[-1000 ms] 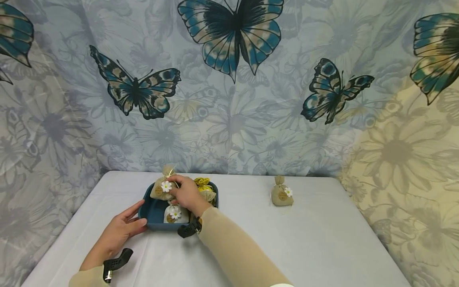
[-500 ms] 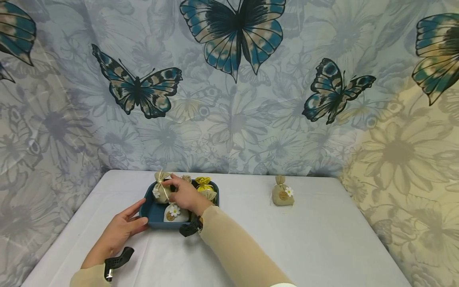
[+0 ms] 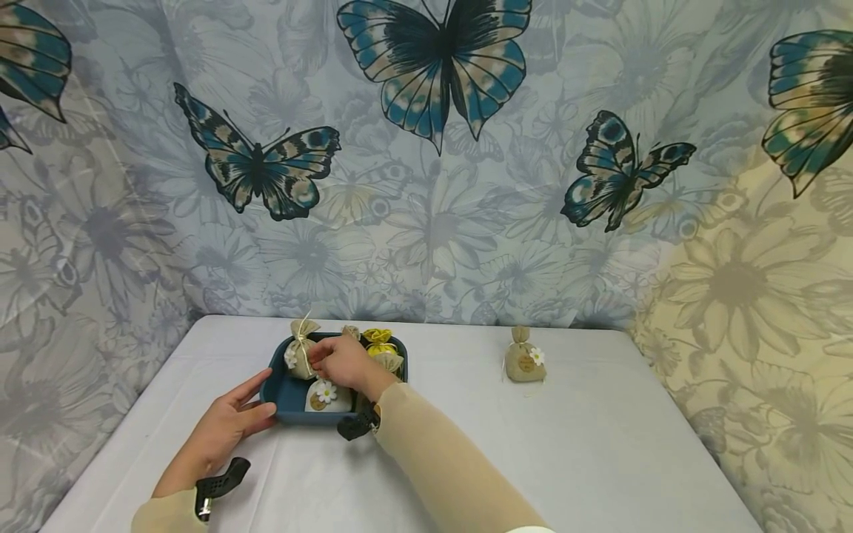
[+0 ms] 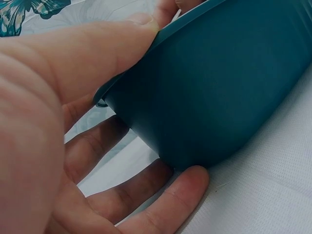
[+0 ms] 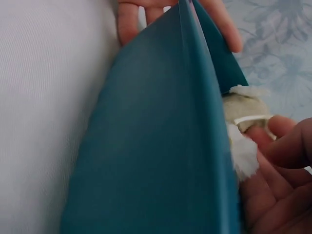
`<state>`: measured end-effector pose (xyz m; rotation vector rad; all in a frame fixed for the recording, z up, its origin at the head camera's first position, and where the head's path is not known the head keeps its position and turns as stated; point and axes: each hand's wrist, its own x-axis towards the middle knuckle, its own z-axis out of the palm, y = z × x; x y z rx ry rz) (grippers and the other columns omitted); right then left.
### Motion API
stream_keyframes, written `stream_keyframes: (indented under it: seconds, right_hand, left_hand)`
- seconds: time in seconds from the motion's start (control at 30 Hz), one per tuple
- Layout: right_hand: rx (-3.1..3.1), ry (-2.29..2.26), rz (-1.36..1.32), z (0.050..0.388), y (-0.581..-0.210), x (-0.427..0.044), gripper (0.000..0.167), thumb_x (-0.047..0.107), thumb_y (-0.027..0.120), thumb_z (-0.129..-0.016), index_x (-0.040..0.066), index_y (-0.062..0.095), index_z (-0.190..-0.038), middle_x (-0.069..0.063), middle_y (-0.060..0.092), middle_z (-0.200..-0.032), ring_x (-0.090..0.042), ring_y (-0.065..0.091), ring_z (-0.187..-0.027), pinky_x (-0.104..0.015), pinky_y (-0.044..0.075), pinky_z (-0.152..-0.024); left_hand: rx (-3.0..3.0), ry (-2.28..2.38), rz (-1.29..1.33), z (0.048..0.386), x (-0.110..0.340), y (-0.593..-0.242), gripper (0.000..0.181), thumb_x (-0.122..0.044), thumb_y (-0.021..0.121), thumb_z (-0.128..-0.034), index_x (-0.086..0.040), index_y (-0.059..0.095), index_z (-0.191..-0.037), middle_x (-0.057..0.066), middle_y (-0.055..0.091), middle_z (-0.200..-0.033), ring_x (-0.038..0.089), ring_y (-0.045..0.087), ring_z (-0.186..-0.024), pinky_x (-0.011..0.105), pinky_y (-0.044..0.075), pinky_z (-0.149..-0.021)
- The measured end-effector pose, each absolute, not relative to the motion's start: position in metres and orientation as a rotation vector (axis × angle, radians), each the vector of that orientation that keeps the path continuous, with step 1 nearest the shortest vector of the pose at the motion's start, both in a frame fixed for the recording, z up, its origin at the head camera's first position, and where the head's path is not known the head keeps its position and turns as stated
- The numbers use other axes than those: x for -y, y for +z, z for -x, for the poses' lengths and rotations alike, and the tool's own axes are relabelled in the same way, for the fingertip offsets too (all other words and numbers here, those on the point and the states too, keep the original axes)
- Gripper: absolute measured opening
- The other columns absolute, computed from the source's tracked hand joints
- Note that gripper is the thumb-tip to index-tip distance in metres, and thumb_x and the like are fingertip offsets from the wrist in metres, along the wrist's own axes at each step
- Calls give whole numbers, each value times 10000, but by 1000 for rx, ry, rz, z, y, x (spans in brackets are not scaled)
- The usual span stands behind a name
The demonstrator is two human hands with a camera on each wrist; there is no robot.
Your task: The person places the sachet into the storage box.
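Observation:
A beige drawstring sachet (image 3: pixel 303 357) with a white flower and a pale ribbon stands in the far left part of the blue tray (image 3: pixel 300 419). My right hand (image 3: pixel 349 364) reaches over the tray, with curled fingers at the right side of that sachet; in the right wrist view its thumb and fingers are by the ribbon. A white sachet (image 3: pixel 329 397) with a daisy lies below this hand. My left hand (image 3: pixel 226 426) holds the tray's left end, its thumb on the near side, and its other fingers (image 4: pixel 187 190) reach round the corner in the left wrist view.
Yellow (image 3: pixel 378 340) and beige bags (image 3: pixel 389 361) fill the tray's right end, partly behind the right hand. Another beige sachet (image 3: pixel 525 363) with a daisy stands alone on the white tablecloth (image 3: pixel 600 437) at the right. A butterfly-print cloth (image 3: pixel 426 244) hangs behind.
The beige sachet has come down into the tray's far left and turned, its flower now to the left. My right fingers have moved from its neck to its side. The left hand keeps its place.

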<state>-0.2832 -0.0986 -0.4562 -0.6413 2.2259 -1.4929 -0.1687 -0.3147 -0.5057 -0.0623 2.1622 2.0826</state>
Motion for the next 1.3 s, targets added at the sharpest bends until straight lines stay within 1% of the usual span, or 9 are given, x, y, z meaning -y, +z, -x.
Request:
stream_keyframes:
  seconds: [0.1, 0.27, 0.33, 0.47, 0.6, 0.8, 0.93, 1.13, 1.3]
  right_hand:
    - [-2271, -1381, 656, 282, -454, 96, 316, -13, 585, -960, 106, 721, -1219, 25, 706, -1084, -84, 630, -978, -241, 562, -722]
    - [-2227, -1288, 640, 280, -452, 92, 554, -104, 478, -901, 164, 649, -1355, 53, 671, -1230, -34, 578, -1117, -270, 562, -629]
    - [-2336, -1102, 752, 280, -451, 92, 576, -90, 468, -889, 176, 635, -1372, 72, 662, -1241, -11, 551, -1144, -232, 547, -738]
    - [-2568, -659, 981, 280, -446, 92, 455, 20, 503, -956, 180, 639, -1359, 85, 657, -1227, -38, 548, -1151, -175, 448, -956]
    - [-2633, -559, 1013, 280, -444, 86, 356, 28, 543, -955, 150, 677, -1261, 67, 682, -1115, -62, 590, -1059, -190, 486, -900]
    - [-2445, -1017, 839, 282, -440, 65, 354, -71, 502, -943, 105, 691, -1185, 17, 677, -1080, -107, 632, -904, -256, 546, -689]
    - [-2206, -1433, 711, 282, -442, 50, 253, -20, 573, -975, 61, 692, -1183, -32, 674, -1147, -182, 650, -968, -391, 598, -631]
    - [-1839, -1970, 596, 294, -435, 5, 289, -5, 587, -956, -34, 641, -1239, -211, 609, -1277, -377, 621, -1092, -524, 590, -786]
    - [-1756, -2183, 543, 314, -428, -65, 355, 10, 576, -950, -42, 583, -1301, -252, 547, -1328, -395, 574, -1159, -580, 511, -939]
  left_hand:
    - [-2157, 2084, 69, 169, 314, -505, 792, -115, 673, -974, -89, 194, -1603, 287, 45, -1610, 448, 285, -1387, 417, 529, -951]
    - [-2151, 2090, 73, 168, 313, -503, 783, -97, 663, -978, -87, 191, -1603, 284, 40, -1611, 439, 280, -1384, 414, 529, -951]
    - [-2156, 2087, 71, 168, 312, -502, 782, -97, 661, -979, -86, 190, -1603, 286, 41, -1611, 439, 279, -1382, 412, 529, -952]
    - [-2163, 2082, 64, 168, 311, -503, 782, -101, 662, -979, -89, 192, -1604, 285, 42, -1611, 432, 278, -1379, 404, 530, -951]
    - [-2161, 2084, 55, 169, 311, -506, 782, -102, 663, -978, -92, 194, -1604, 284, 47, -1611, 428, 293, -1373, 403, 532, -949]
    - [-2139, 2089, 58, 168, 311, -507, 793, -100, 664, -977, -99, 182, -1607, 274, 14, -1616, 440, 270, -1387, 410, 532, -951]
    - [-2128, 2093, 62, 167, 312, -507, 797, -103, 667, -975, -99, 181, -1607, 266, 5, -1619, 435, 247, -1396, 407, 531, -954]
    - [-2144, 2070, 63, 167, 314, -507, 814, -130, 678, -972, -97, 170, -1608, 271, 23, -1616, 418, 266, -1384, 402, 532, -952]
    - [-2165, 2060, 47, 168, 316, -506, 805, -126, 669, -978, -94, 169, -1607, 275, 21, -1615, 362, 323, -1364, 394, 534, -949]
